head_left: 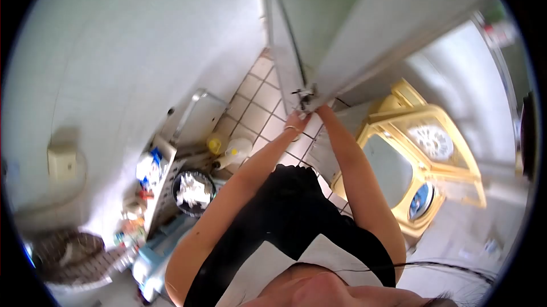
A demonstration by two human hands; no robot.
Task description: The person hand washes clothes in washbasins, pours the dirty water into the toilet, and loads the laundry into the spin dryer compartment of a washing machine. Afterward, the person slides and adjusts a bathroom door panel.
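Note:
Both arms reach forward to the metal door latch point(306, 95) at the edge of a pale door point(364, 27). My left hand point(297, 119), with a thin bracelet at the wrist, is just below the latch. Its fingers look bent round something small there, too blurred to name. Close beside it, my right hand point(323, 111) meets the lower corner of the door, and its fingers are hidden from me.
A yellow-framed washing machine point(373, 136) with its lid raised stands on the right. On the left are a black basket point(175, 198) of crumpled white paper, plastic bottles point(238, 148), a cluttered shelf point(162, 184) and a brown woven basket point(68, 275). White tiles point(268, 97) cover the floor.

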